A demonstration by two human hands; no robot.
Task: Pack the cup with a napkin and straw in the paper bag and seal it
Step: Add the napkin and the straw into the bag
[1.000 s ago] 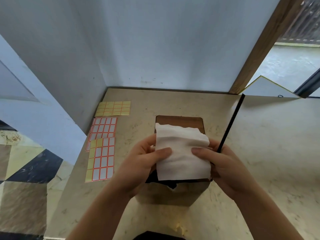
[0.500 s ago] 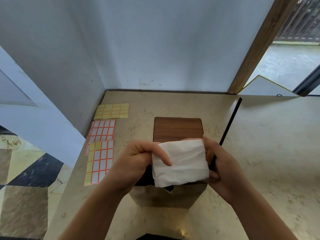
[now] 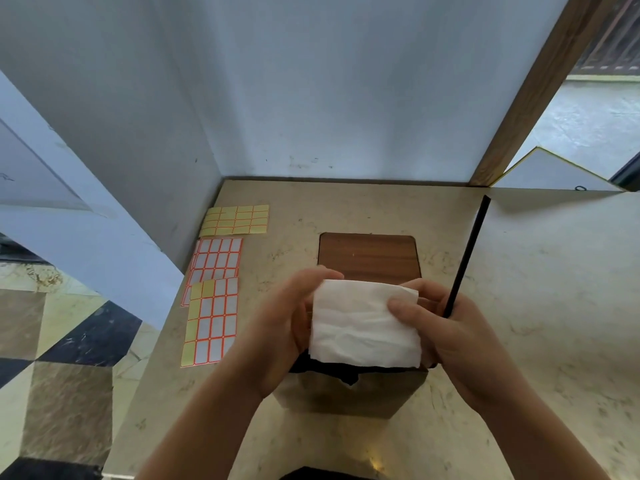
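Note:
A folded white napkin (image 3: 363, 327) is held flat over the open top of a brown paper bag (image 3: 346, 396) standing on the counter. My left hand (image 3: 280, 327) grips the napkin's left edge. My right hand (image 3: 450, 334) pinches its right side with the thumb on top, and also holds a long black straw (image 3: 469, 254) that sticks up and away. The bag's inside looks dark; the cup is hidden.
A brown wooden board (image 3: 369, 258) lies just behind the bag. Several sheets of yellow and white sticker labels (image 3: 216, 292) lie on the counter (image 3: 536, 271) at the left. Walls close the back and left; the counter's left edge drops to a tiled floor.
The napkin was folded down from a taller sheet into a shorter rectangle. Both hands shifted their grip on it over the bag, and the straw stayed in my right hand.

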